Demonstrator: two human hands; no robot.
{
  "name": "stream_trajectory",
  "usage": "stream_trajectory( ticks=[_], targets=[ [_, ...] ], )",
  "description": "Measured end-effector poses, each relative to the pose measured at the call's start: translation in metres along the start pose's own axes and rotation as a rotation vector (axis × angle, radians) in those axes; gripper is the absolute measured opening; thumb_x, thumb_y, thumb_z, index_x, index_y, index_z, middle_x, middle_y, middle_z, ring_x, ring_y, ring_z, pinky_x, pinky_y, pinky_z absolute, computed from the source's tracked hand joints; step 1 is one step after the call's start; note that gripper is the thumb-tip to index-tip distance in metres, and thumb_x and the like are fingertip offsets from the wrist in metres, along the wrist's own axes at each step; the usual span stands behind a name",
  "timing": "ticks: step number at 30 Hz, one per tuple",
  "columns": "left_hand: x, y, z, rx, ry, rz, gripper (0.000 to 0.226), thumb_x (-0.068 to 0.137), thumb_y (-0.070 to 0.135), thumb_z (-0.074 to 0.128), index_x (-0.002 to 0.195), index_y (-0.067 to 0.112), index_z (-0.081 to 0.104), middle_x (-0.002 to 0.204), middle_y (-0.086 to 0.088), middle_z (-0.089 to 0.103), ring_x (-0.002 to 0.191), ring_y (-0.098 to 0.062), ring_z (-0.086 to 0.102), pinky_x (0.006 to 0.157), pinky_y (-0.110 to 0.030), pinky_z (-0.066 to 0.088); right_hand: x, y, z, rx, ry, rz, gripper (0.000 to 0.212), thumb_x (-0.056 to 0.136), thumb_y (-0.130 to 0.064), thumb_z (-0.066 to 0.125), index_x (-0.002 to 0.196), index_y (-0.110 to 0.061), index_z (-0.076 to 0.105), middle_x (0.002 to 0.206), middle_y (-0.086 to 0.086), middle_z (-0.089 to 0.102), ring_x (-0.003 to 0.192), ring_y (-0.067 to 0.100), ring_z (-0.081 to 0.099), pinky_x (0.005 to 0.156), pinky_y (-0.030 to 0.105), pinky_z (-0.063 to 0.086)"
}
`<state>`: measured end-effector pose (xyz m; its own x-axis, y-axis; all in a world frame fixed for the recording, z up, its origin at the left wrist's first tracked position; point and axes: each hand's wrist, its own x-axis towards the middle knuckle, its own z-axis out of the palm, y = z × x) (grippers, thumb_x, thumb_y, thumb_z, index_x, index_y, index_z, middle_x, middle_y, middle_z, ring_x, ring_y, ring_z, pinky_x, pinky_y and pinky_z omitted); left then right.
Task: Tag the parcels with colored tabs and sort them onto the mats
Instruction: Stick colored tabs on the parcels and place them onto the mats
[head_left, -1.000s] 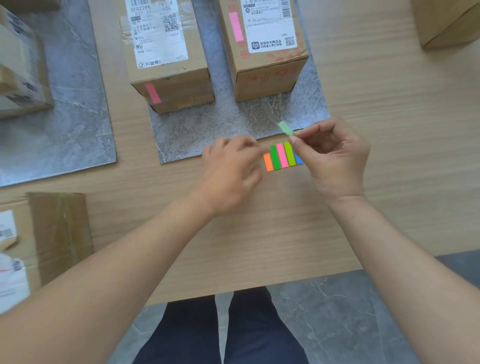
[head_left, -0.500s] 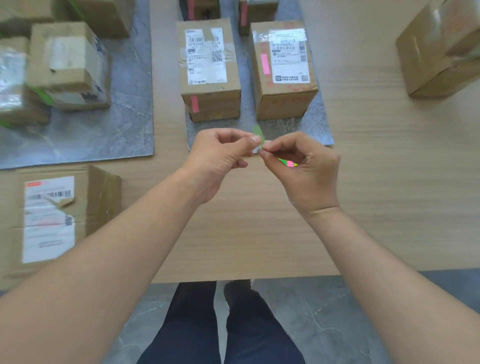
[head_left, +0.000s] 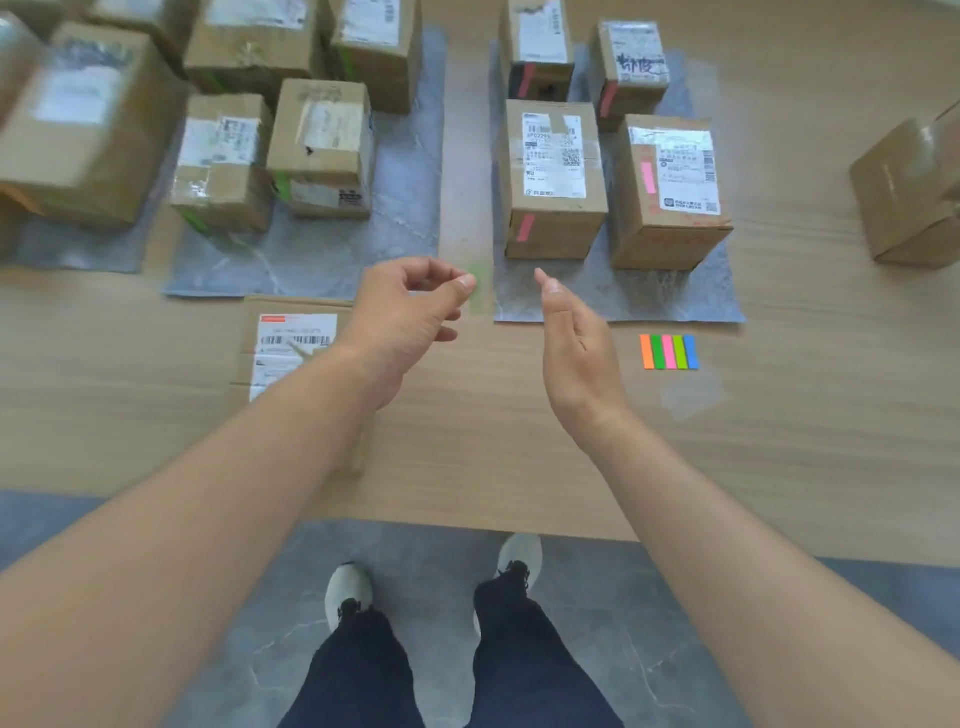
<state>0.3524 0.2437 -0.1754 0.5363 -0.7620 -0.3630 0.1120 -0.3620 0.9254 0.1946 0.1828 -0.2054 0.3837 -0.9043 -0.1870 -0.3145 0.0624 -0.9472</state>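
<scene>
Green tab (head_left: 480, 285) (blurred) pinched by left hand (head_left: 405, 317); right hand (head_left: 576, 343) relaxed, holding nothing.

We see a pale wood-grain table (head_left: 779, 441), its near edge running above a grey marbled floor (head_left: 431, 571). On that floor stand white shoes (head_left: 349, 590) under dark trousers (head_left: 363, 675).
</scene>
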Motion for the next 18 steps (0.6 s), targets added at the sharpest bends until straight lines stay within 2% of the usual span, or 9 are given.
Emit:
stream_trajectory(
  ticks=[2,4,6,10,13,16,18],
  targets=[
    [-0.006,-0.003,-0.028,0.000,-0.001,0.017,0.007,0.091,0.018,0.075,0.087,0.015,0.070,0.085,0.000,0.062,0.077,-0.014,0.065,0.066,-0.026,0.057,-0.010,-0.003,0.023,0.002,0.018,0.002,0.036,0.113,-0.032,0.038,0.133,-0.022,0.067,0.128,-0.026,0.063,0.112,-0.023,0.052,0.100,0.005,0.039],
    [-0.013,-0.005,-0.057,-0.014,-0.008,0.035,0.007,0.091,0.017,0.075,0.085,0.015,0.071,0.083,0.000,0.062,0.075,-0.014,0.064,0.066,-0.026,0.058,-0.024,-0.005,0.048,-0.034,0.044,-0.005,0.042,0.111,-0.038,0.038,0.138,-0.020,0.066,0.133,-0.020,0.064,0.121,-0.012,0.055,0.109,0.019,0.043],
    [-0.023,-0.013,-0.090,-0.017,0.000,0.040,0.008,0.090,0.016,0.076,0.084,0.015,0.071,0.082,-0.001,0.062,0.074,-0.015,0.063,0.064,-0.025,0.056,-0.040,-0.006,0.078,-0.057,0.051,0.000,0.044,0.109,-0.041,0.040,0.136,-0.020,0.068,0.124,-0.025,0.066,0.116,-0.012,0.057,0.107,0.025,0.046],
    [-0.040,-0.028,-0.152,0.009,-0.003,0.045,0.007,0.090,0.015,0.076,0.085,0.015,0.071,0.086,-0.002,0.063,0.076,-0.015,0.063,0.059,-0.021,0.054,-0.075,-0.011,0.128,-0.077,0.030,-0.051,0.034,0.109,-0.032,0.048,0.133,-0.020,0.070,0.126,-0.018,0.067,0.115,-0.014,0.058,0.101,0.013,0.045],
    [-0.051,-0.040,-0.192,0.007,0.018,0.041,0.005,0.091,0.015,0.075,0.090,0.011,0.071,0.084,-0.001,0.062,0.074,-0.013,0.060,0.058,-0.019,0.053,-0.093,-0.011,0.155,-0.212,-0.029,-0.208,0.031,0.101,-0.029,0.063,0.129,-0.020,0.072,0.131,-0.015,0.065,0.126,-0.005,0.056,0.109,0.024,0.045],
    [-0.062,-0.057,-0.218,0.028,0.035,0.042,0.006,0.089,0.016,0.077,0.086,0.014,0.072,0.085,-0.001,0.064,0.073,-0.016,0.058,0.057,-0.021,0.053,-0.105,-0.008,0.172,-0.421,-0.139,-0.392,0.044,0.088,-0.035,0.078,0.130,-0.022,0.072,0.145,-0.008,0.057,0.136,0.007,0.052,0.115,0.024,0.038],
    [-0.070,-0.069,-0.228,0.042,0.046,0.037,0.007,0.089,0.017,0.077,0.084,0.016,0.072,0.082,0.000,0.064,0.072,-0.017,0.058,0.060,-0.026,0.053,-0.111,0.000,0.181,-0.536,-0.214,-0.456,0.055,0.079,-0.045,0.080,0.129,-0.025,0.073,0.152,-0.001,0.054,0.138,0.019,0.053,0.115,0.040,0.042]
  ],
)
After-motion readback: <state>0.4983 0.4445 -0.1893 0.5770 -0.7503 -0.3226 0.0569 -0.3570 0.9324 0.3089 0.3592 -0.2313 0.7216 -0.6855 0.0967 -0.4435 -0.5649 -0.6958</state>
